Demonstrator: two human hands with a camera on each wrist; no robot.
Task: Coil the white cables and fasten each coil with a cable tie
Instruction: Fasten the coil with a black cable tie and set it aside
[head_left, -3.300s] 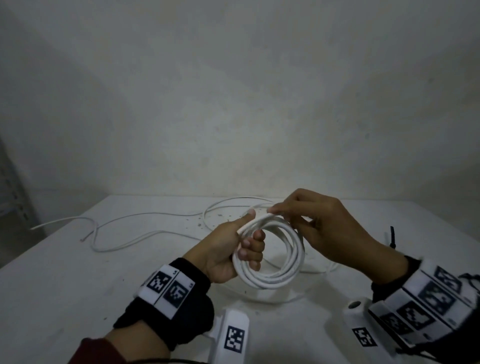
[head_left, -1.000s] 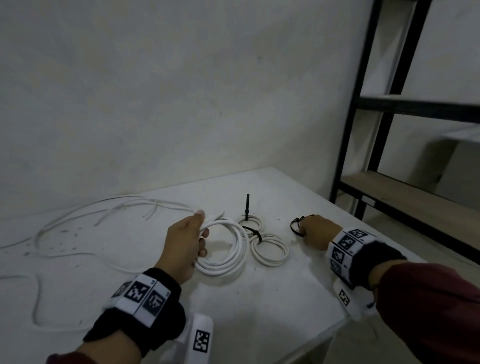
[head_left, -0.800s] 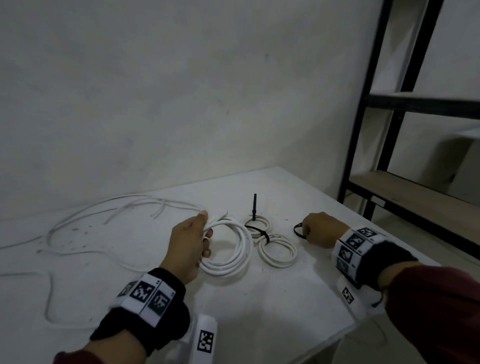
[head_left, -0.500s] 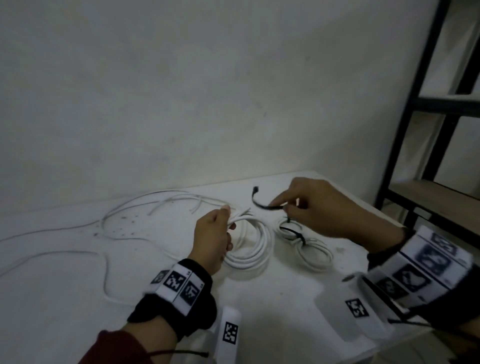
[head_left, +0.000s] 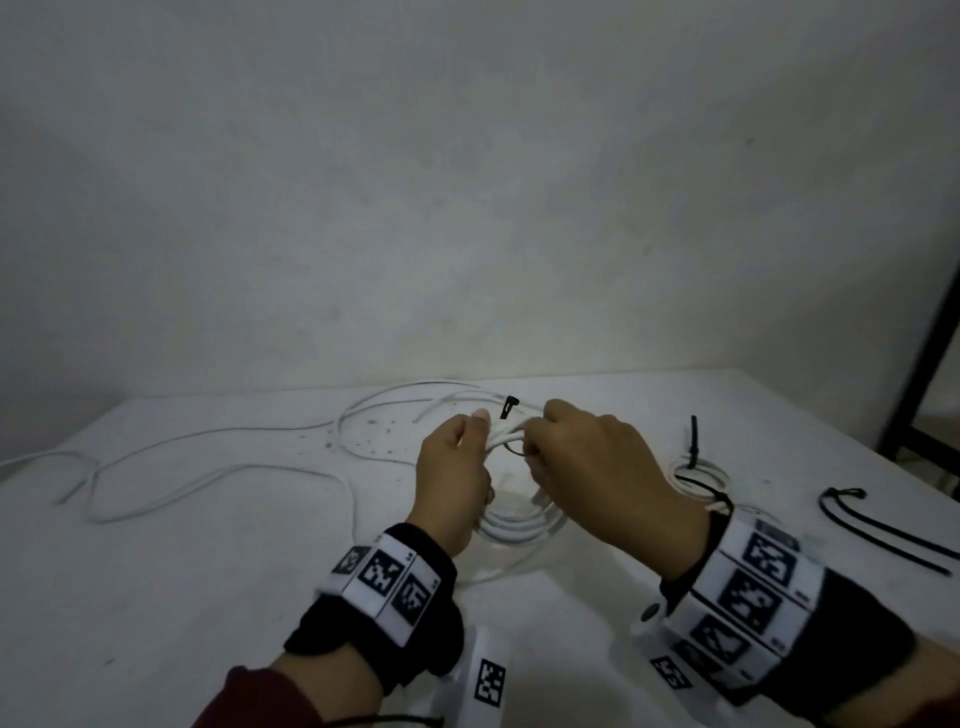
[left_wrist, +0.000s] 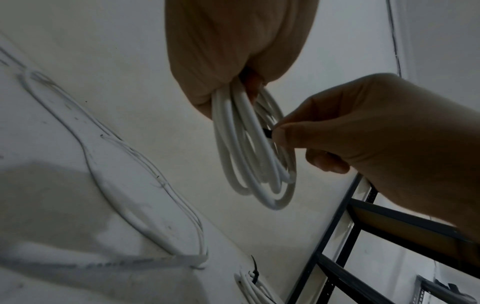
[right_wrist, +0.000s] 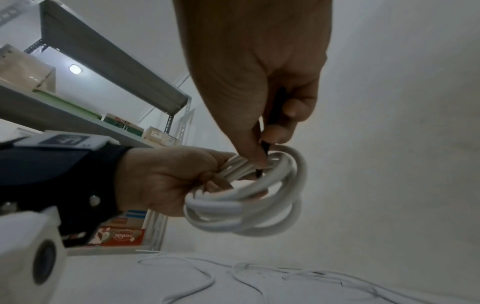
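A white cable coil (head_left: 517, 525) (left_wrist: 255, 152) (right_wrist: 249, 197) of several loops hangs just above the white table (head_left: 208, 597). My left hand (head_left: 457, 478) (right_wrist: 166, 181) grips its top strands in a fist. My right hand (head_left: 582, 467) (left_wrist: 363, 148) (right_wrist: 259, 115) pinches a black cable tie (head_left: 506, 408) (left_wrist: 267, 133) (right_wrist: 265, 148) against the coil beside the left fingers. The tie's head sticks up behind the hands. Its strap passes through the coil, mostly hidden by my fingers.
Loose white cables (head_left: 218, 467) (right_wrist: 259, 275) trail across the table to the left and behind. A finished small coil bound with a black tie (head_left: 698, 473) lies to the right, with spare black ties (head_left: 878, 530) further right. A black shelf post (head_left: 930, 332) stands at the right edge.
My right hand picked a black tie from the table's right side and brought it over to the coil. The left hand kept holding the coil and lifted it a little.
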